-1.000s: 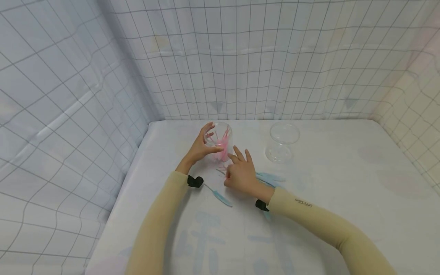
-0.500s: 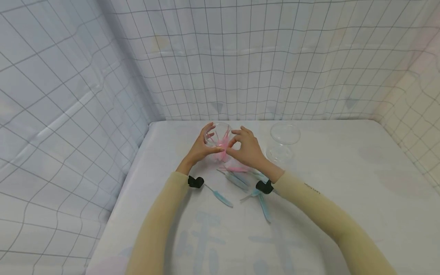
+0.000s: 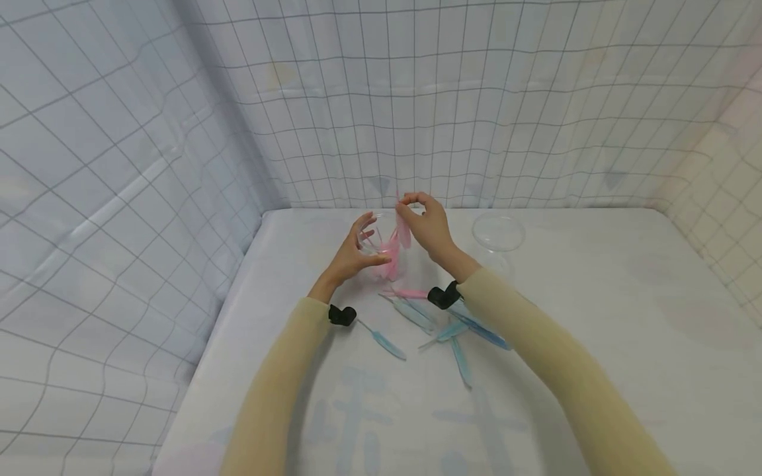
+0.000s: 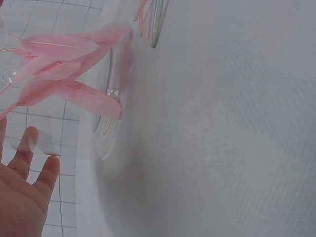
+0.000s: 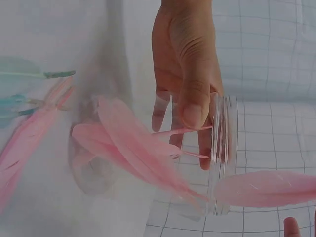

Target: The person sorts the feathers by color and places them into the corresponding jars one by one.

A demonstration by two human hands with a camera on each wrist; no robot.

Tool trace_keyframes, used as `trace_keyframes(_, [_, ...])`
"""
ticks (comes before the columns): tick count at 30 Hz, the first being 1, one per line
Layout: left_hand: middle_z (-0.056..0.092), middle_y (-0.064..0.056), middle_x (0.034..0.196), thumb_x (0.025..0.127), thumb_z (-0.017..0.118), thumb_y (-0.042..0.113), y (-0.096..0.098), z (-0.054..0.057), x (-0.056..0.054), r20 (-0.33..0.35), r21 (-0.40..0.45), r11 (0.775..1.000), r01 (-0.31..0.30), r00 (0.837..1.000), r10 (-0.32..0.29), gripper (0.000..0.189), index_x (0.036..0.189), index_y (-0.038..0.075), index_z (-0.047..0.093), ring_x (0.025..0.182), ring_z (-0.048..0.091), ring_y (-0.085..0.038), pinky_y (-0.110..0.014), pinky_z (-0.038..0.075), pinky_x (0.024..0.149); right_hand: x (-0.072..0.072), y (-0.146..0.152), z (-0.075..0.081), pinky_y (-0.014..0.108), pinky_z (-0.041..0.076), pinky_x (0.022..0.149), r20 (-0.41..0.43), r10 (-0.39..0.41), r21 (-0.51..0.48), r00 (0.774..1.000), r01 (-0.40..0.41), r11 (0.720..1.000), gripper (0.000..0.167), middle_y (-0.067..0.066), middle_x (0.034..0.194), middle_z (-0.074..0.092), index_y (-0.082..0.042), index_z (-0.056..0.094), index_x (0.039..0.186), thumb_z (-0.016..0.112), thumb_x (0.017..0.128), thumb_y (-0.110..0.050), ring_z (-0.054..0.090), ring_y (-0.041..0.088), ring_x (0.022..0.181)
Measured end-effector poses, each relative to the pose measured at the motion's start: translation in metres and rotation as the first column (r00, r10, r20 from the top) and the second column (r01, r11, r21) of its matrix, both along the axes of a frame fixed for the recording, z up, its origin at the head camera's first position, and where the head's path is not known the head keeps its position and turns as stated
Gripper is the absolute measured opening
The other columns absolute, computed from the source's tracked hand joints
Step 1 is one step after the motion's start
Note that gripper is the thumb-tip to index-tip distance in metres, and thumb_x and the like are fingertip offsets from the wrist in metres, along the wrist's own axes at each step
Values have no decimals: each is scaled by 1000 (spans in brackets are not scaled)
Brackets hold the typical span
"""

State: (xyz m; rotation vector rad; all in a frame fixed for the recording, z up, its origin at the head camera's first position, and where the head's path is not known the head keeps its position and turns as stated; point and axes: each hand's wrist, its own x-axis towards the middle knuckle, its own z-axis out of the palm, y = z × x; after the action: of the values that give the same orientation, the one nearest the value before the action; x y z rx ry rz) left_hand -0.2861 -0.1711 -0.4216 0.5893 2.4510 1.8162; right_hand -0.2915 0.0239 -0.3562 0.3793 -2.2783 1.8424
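In the head view my left hand (image 3: 351, 258) holds a clear jar (image 5: 224, 143) from its left side, thumb in front and fingers behind. Several pink feathers (image 4: 94, 101) lean inside it, quills up. Above the jar's mouth, my right hand (image 3: 433, 228) pinches another pink feather (image 3: 403, 231) by its quill, with the vane hanging down. The right wrist view shows that feather's vane tip right at the rim; only a fingertip (image 5: 291, 228) of the right hand appears there.
One pink feather (image 3: 411, 294) lies on the white table (image 3: 369, 423) before the jar. Around it are several blue feathers (image 3: 413, 316), some partly under the right forearm. A second clear jar (image 3: 499, 231) stands to the right, its lower part overlapped by that arm. Gridded cloth walls (image 3: 381, 132) surround the table.
My right hand has risen from the loose feathers to above the jar's mouth, and a pink feather now hangs from its fingertips. The left hand stays on the jar.
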Motion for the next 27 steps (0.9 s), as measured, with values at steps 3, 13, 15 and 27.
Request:
trace_keyframes(3, [21, -15, 153, 76, 80, 8, 1, 6, 4, -3, -20, 1000, -4, 1000, 4, 99, 151, 7, 14, 135, 26, -38, -53, 28, 104, -5, -6, 0, 43, 35, 99, 6, -10, -91, 1000, 10, 996, 19, 6, 120, 60, -3, 63, 99, 64, 92, -21, 44, 16, 122])
trace_keyframes(13, [25, -4, 152, 73, 83, 12, -2, -21, -14, -7, 3, 1000, -24, 1000, 24, 102, 151, 19, 17, 134, 30, -31, -46, 30, 105, -7, -21, 0, 36, 38, 98, 155, -20, -299, 988, 66, 952, 21, 5, 119, 58, -4, 63, 104, 64, 92, -22, 44, 19, 120])
trace_keyframes(15, [26, -1, 151, 73, 84, 13, -2, -24, -15, -14, -3, 999, -36, 999, 36, 102, 151, 22, 19, 134, 32, -28, -44, 31, 105, -8, -23, 0, 34, 39, 96, 168, -21, -325, 986, 75, 943, 20, 5, 114, 60, -4, 64, 104, 64, 92, -21, 48, 17, 116])
trace_keyframes(27, [22, -5, 154, 74, 83, 11, -4, -24, -18, -21, -10, 1000, -23, 1000, 23, 104, 152, 16, 15, 138, 25, -28, -50, 27, 106, -11, -32, -9, 43, 31, 103, 248, 22, -326, 969, 62, 943, 26, 4, 126, 54, -6, 62, 109, 62, 94, -27, 42, 17, 122])
